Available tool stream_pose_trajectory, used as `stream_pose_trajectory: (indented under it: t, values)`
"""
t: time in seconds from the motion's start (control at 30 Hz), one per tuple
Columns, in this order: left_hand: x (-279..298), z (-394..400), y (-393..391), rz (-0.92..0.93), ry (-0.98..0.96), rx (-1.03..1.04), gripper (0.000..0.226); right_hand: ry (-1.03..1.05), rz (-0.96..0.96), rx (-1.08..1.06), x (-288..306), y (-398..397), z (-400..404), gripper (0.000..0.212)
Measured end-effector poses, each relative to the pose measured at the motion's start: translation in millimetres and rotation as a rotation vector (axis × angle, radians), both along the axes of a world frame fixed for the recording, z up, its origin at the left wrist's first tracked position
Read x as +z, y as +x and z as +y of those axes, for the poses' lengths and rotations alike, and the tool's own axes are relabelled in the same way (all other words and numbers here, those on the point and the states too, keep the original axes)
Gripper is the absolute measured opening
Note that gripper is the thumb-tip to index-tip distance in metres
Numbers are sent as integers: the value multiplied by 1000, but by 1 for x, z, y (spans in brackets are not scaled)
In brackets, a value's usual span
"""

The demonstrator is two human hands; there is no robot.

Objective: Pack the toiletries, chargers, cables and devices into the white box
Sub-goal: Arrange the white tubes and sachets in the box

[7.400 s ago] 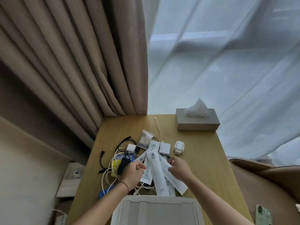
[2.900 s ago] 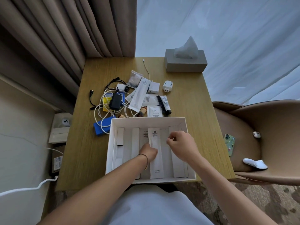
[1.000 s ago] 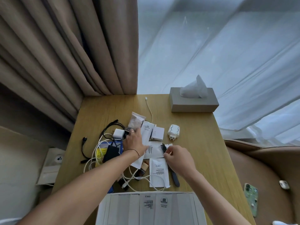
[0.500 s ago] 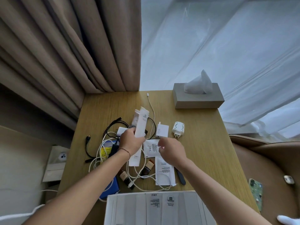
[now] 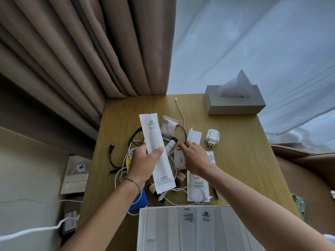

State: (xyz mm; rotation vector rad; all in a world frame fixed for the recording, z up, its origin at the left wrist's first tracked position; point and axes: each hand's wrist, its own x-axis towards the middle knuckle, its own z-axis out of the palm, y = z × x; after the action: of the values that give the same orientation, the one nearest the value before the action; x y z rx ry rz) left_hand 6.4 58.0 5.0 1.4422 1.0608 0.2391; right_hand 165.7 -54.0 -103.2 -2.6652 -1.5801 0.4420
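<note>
Fingers of the left hand (image 5: 143,163) grip the dental kit sachet (image 5: 156,153); just right of the sachet, the right hand (image 5: 194,158) reaches open-fingered over small packets (image 5: 179,160).

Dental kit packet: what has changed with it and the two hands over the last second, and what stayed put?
The left hand has gripped the dental kit packet and lifted it off the pile. The right hand has moved from the lower sachets up towards the small tube, holding nothing. The tissue box, round plug adapter and white box stayed where they were.
</note>
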Motion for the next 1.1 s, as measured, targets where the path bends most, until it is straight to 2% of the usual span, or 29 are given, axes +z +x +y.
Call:
stream_pose_trajectory:
  t: [0.13,0.27,0.37,0.53,0.67,0.77,1.0,1.1]
  values:
    - [8,-9,-8,-40,-13,11,12,63,63,-70,12,-6,-2,37]
    - [20,-20,-15,-74,10,-11,10,213,101,-182,37,-13,-8,23]
    - [28,-30,-22,-82,10,-23,11,371,208,-382,62,-17,-12,14]
    - [41,-54,-32,-84,-15,-46,10,611,631,-646,109,-25,-37,38]
    - [46,-79,-45,-74,1,-90,14,748,799,-712,134,-44,-73,22]
    - [48,-101,-56,-65,-1,-122,23,831,897,-756,144,-56,-104,16]
    - [38,-150,-82,-61,-53,-194,9,894,1082,-892,142,-80,-162,16]
    - [31,-164,-95,-35,-143,-243,16,879,1121,-938,138,-88,-184,17]
